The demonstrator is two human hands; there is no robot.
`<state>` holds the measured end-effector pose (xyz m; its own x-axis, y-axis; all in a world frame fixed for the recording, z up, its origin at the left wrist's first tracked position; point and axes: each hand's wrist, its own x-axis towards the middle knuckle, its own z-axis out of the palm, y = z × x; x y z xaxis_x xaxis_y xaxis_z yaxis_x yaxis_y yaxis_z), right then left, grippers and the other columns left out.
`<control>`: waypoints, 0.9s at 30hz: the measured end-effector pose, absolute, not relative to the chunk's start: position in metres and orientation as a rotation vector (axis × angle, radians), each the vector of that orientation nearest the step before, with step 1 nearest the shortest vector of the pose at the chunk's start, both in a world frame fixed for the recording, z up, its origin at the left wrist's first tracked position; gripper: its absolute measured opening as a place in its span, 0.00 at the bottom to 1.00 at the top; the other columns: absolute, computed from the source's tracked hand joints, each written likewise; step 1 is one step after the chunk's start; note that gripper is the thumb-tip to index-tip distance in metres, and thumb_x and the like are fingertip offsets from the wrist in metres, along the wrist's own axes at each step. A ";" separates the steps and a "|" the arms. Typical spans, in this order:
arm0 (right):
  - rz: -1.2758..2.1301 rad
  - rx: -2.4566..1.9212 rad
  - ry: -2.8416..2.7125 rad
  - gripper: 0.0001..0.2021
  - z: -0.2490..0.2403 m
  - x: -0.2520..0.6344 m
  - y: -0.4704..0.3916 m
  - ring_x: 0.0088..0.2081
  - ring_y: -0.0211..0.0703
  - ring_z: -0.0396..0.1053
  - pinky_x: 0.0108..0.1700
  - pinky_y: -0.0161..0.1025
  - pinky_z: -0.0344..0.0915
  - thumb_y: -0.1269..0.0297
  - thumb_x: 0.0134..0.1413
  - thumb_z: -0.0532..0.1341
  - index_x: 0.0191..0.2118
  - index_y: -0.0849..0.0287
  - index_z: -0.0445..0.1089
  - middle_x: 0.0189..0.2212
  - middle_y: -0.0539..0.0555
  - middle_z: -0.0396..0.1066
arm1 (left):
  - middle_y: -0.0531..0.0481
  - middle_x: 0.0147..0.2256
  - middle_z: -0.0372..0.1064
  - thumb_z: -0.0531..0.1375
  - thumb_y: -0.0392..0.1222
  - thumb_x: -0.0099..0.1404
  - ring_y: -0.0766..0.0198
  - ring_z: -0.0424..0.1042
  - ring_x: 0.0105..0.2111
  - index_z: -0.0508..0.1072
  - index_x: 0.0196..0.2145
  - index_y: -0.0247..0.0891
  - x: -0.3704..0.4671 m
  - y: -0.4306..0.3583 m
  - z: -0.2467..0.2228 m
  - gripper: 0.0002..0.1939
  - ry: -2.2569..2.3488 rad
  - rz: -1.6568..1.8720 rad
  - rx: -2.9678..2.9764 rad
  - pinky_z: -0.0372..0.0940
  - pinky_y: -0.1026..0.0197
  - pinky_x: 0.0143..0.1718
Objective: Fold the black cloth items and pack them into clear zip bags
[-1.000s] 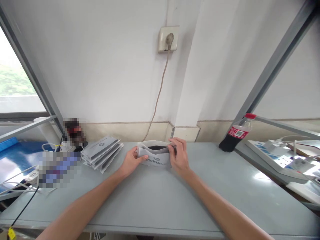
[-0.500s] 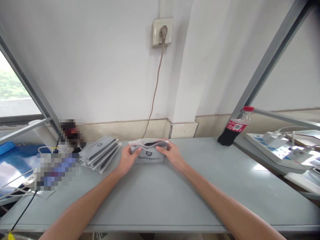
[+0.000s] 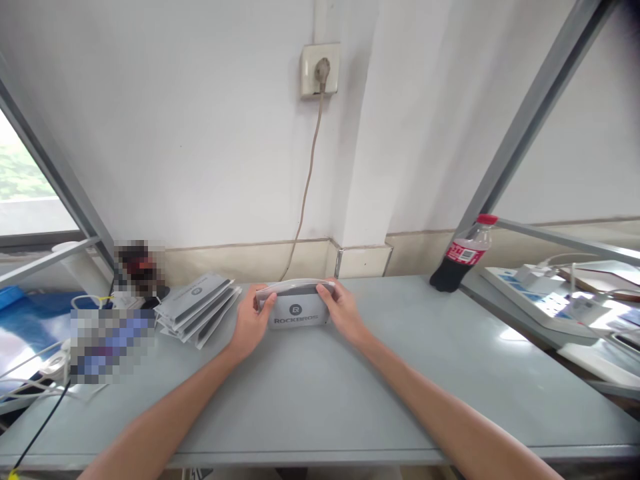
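Observation:
A grey pouch (image 3: 297, 315) printed with a round logo and "ROCKBROS" stands upright on the table in front of me. My left hand (image 3: 254, 316) grips its left end, thumb on the front face and fingers behind. On the right end my right hand (image 3: 343, 308) holds it the same way, thumb near the upper corner. The pale top edge bows upward between both hands, and the inside is hidden. To the left lies a fanned stack of similar grey pouches (image 3: 196, 300), apart from my left hand.
A cola bottle (image 3: 463, 255) with a red cap stands at the right rear of the grey table (image 3: 310, 393). White chargers and cables (image 3: 543, 277) lie beyond the right edge. Cables and blurred items crowd the left side. A plugged cord hangs from the wall socket (image 3: 320, 71).
The pouch's mouth, gaping with a dark inside before, now looks drawn together, its top edge arching over. My thumbs have shifted up slightly. The view has moved a little.

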<state>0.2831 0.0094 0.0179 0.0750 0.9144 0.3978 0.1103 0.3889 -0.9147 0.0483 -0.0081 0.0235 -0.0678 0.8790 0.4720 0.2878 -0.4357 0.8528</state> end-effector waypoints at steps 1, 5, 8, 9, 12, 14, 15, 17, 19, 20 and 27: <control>0.781 -1.010 -1.373 0.23 0.018 0.283 0.010 0.31 0.44 0.62 0.34 0.40 0.58 0.37 0.60 0.61 0.34 0.53 0.69 0.28 0.49 0.65 | 0.53 0.31 0.71 0.63 0.57 0.70 0.63 0.67 0.30 0.75 0.42 0.43 0.048 -0.008 0.024 0.15 1.238 1.544 1.690 0.62 0.63 0.33; 0.743 -1.015 -1.399 0.22 0.016 0.283 0.010 0.35 0.47 0.65 0.38 0.41 0.62 0.37 0.63 0.59 0.36 0.53 0.69 0.32 0.51 0.68 | 0.52 0.33 0.71 0.60 0.59 0.72 0.62 0.68 0.34 0.75 0.36 0.42 0.047 -0.004 0.027 0.18 1.184 1.578 1.635 0.64 0.64 0.37; 0.682 -1.041 -1.409 0.22 0.014 0.283 0.011 0.35 0.47 0.65 0.39 0.42 0.63 0.38 0.66 0.56 0.35 0.53 0.67 0.31 0.51 0.68 | 0.52 0.32 0.70 0.59 0.60 0.72 0.61 0.68 0.34 0.74 0.35 0.42 0.045 0.000 0.029 0.19 1.189 1.577 1.633 0.64 0.63 0.38; 0.664 -1.049 -1.411 0.22 0.013 0.284 0.012 0.35 0.47 0.65 0.39 0.42 0.63 0.38 0.67 0.55 0.35 0.53 0.67 0.31 0.51 0.68 | 0.52 0.32 0.70 0.59 0.60 0.72 0.61 0.67 0.34 0.74 0.35 0.42 0.044 0.002 0.028 0.19 1.199 1.576 1.626 0.64 0.63 0.38; 0.660 -1.036 -1.420 0.20 0.011 0.285 0.014 0.35 0.46 0.64 0.40 0.42 0.64 0.41 0.68 0.55 0.36 0.53 0.67 0.31 0.51 0.67 | 0.51 0.32 0.70 0.57 0.61 0.73 0.60 0.67 0.34 0.73 0.34 0.42 0.041 0.005 0.028 0.20 1.249 1.610 1.602 0.63 0.62 0.38; 0.674 -1.024 -1.427 0.19 0.010 0.286 0.015 0.35 0.46 0.64 0.40 0.41 0.64 0.42 0.67 0.57 0.37 0.53 0.68 0.31 0.50 0.67 | 0.50 0.35 0.72 0.55 0.61 0.74 0.59 0.69 0.37 0.74 0.36 0.42 0.039 0.007 0.028 0.21 1.273 1.628 1.618 0.64 0.61 0.41; 0.673 -1.025 -1.427 0.19 0.009 0.285 0.015 0.35 0.45 0.64 0.40 0.40 0.63 0.43 0.67 0.57 0.37 0.53 0.68 0.31 0.50 0.67 | 0.49 0.37 0.73 0.54 0.60 0.75 0.57 0.70 0.39 0.74 0.37 0.42 0.039 0.007 0.028 0.21 1.280 1.627 1.637 0.64 0.60 0.43; 0.661 -1.038 -1.421 0.18 0.008 0.285 0.014 0.34 0.45 0.64 0.39 0.40 0.62 0.43 0.67 0.57 0.37 0.54 0.68 0.31 0.50 0.67 | 0.47 0.40 0.75 0.52 0.59 0.76 0.55 0.72 0.42 0.75 0.40 0.41 0.038 0.009 0.028 0.22 1.287 1.606 1.676 0.65 0.58 0.46; 0.649 -1.049 -1.404 0.18 0.007 0.284 0.015 0.34 0.44 0.63 0.39 0.39 0.62 0.43 0.67 0.56 0.37 0.54 0.68 0.31 0.49 0.66 | 0.46 0.40 0.75 0.52 0.59 0.75 0.55 0.73 0.42 0.75 0.40 0.39 0.037 0.012 0.026 0.22 1.300 1.585 1.697 0.65 0.57 0.47; 0.645 -1.056 -1.393 0.18 0.006 0.284 0.016 0.34 0.44 0.63 0.39 0.39 0.62 0.44 0.67 0.56 0.37 0.54 0.67 0.31 0.49 0.66 | 0.46 0.40 0.76 0.53 0.59 0.75 0.55 0.73 0.41 0.75 0.41 0.39 0.036 0.013 0.024 0.22 1.306 1.574 1.697 0.66 0.57 0.46; 0.698 -1.266 -1.446 0.22 -0.010 0.295 0.028 0.31 0.45 0.62 0.36 0.40 0.60 0.41 0.65 0.56 0.29 0.54 0.63 0.26 0.48 0.64 | 0.48 0.36 0.77 0.61 0.51 0.67 0.58 0.74 0.33 0.75 0.51 0.39 0.032 0.019 0.010 0.19 1.352 0.956 1.410 0.64 0.61 0.32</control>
<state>0.2953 0.0281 -0.0096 0.1014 0.9415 0.3214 0.3339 0.2722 -0.9025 0.0324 0.0186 0.0102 0.0912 0.9937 -0.0647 0.2706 0.0378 0.9620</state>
